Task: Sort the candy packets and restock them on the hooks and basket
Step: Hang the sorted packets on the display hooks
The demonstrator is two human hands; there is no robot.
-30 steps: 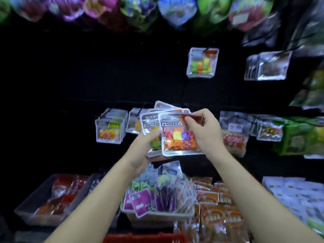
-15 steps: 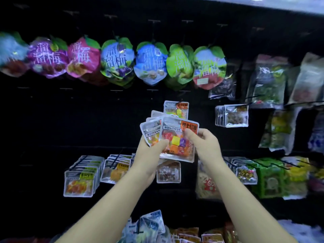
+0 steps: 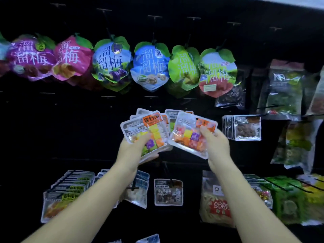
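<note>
One packet (image 3: pixel 192 133) sits pinched in your right hand (image 3: pixel 216 146), just beside the stack (image 3: pixel 145 132) your left hand (image 3: pixel 130 151) grips. Thread its hole (image 3: pixel 197 118) on squarely.

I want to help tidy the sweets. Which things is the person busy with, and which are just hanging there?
In the job: left hand holding a fanned stack of clear candy-cube packets; right hand pinching a single clear candy-cube packet.
Just hanging: colourful fruit-shaped bags up top; clear packets of brown sweets; green plastic bags lower right.
</note>
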